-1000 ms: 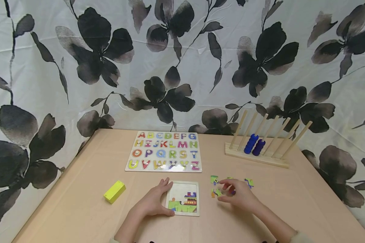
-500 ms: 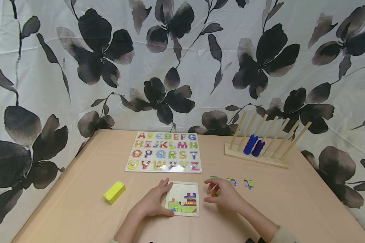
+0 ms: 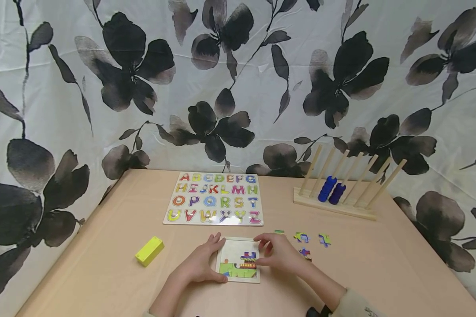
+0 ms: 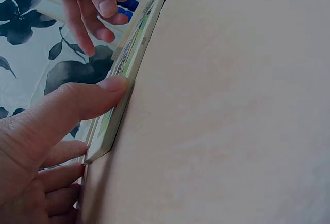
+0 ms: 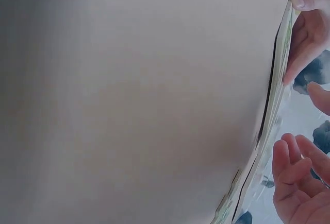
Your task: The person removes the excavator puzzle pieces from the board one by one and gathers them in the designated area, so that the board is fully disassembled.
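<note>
My left hand [image 3: 200, 262] holds the small puzzle tray [image 3: 238, 239] at its left side, thumb at the near-left corner; the left wrist view shows the thumb [image 4: 114, 84] against the tray's edge [image 4: 135, 72]. Joined pieces with a train picture [image 3: 247, 259] fill the tray's lower part and right side. Over the tray's right edge hovers my right hand [image 3: 279, 253], thumb and fingers apart. Nothing shows between its fingers in the right wrist view, where the hand [image 5: 301, 183] is raised off the table. Loose pieces [image 3: 324, 239] lie right of the tray, some partly covered by that hand.
An alphabet board [image 3: 214, 195] lies behind the tray. At the back right stands a wooden peg rack [image 3: 333, 206] with blue and purple beads. A yellow block [image 3: 149, 251] is at the left on the table [image 3: 115, 281]. Floral cloth [image 3: 277, 88] hangs behind.
My right hand has moved left from the loose pieces to the tray's right edge, uncovering some pieces at the right. My left hand and the tray have stayed in place.
</note>
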A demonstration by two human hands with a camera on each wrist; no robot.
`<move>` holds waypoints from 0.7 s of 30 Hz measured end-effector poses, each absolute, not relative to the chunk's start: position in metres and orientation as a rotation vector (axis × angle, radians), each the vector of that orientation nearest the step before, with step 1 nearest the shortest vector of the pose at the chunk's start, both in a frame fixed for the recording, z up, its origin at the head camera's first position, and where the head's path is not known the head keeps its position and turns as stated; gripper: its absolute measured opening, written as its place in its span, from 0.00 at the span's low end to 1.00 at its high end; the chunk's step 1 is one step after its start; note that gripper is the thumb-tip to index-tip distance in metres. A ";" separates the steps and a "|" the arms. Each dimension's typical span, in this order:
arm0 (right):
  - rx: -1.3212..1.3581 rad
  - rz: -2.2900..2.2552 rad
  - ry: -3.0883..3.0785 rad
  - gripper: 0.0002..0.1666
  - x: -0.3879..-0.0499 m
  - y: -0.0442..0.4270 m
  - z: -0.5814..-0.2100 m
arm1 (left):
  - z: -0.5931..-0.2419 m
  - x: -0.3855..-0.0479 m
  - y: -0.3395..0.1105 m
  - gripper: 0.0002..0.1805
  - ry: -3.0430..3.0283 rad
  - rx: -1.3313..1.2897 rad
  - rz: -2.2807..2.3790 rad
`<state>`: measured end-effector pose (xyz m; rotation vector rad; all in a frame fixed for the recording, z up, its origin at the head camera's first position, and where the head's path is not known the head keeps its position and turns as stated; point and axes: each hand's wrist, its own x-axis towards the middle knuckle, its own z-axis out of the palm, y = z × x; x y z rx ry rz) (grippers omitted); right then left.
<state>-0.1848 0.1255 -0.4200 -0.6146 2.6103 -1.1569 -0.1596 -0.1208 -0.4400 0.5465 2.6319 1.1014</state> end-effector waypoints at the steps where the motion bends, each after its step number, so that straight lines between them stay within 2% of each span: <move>1: -0.614 -1.158 2.601 0.30 -0.185 0.124 -0.420 | -0.440 -0.160 -0.121 0.53 2.633 0.548 1.101; 21: -0.740 -0.961 2.594 0.24 -0.190 0.111 -0.424 | -0.441 -0.161 -0.122 0.52 2.645 0.561 1.089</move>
